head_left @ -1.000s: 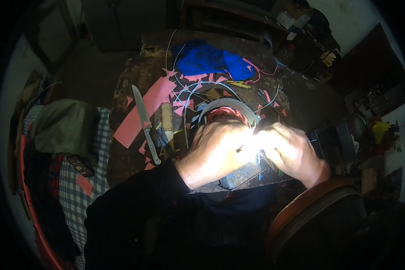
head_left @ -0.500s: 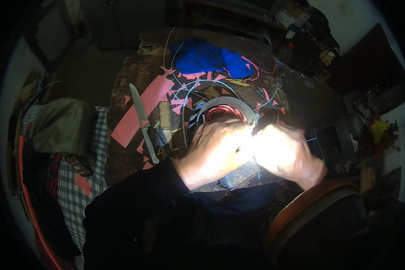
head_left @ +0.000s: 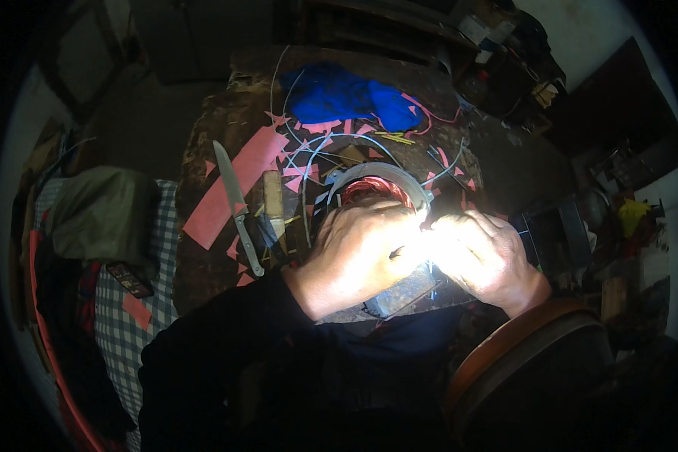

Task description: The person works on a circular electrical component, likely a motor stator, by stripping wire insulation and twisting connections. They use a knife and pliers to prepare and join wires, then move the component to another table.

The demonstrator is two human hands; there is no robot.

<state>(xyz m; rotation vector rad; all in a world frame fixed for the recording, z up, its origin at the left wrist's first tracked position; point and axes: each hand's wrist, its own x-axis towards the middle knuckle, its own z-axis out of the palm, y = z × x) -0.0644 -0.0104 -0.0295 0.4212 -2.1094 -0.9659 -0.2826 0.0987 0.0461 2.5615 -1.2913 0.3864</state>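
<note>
A round metal motor stator point(head_left: 388, 172) with red-brown copper windings point(head_left: 373, 190) inside lies in front of me, its near side covered by my hands. My left hand point(head_left: 361, 252) rests over its near rim, fingers curled and thumb drawn in towards the right hand. Just right of the rim, my right hand point(head_left: 478, 252) is closed in a pinch close to the left fingertips. Strong glare washes out the place where the hands meet, so whatever they grip is hidden. A grey block point(head_left: 403, 292) sits beneath the hands at the table's near edge.
On the worn wooden table point(head_left: 211, 120) lie a knife point(head_left: 233, 188), a pink sheet point(head_left: 237, 184), pink scraps, a wooden-handled tool point(head_left: 273, 194), wires and a blue cloth point(head_left: 346, 94). At left is a checked cloth point(head_left: 132, 331) with a phone point(head_left: 129, 279); a large round orange-rimmed object point(head_left: 527, 339) stands lower right.
My right hand has turned slightly, and its fingers show more spread at the knuckles. The left hand stays almost in place over the stator. The whole view has shifted a little.
</note>
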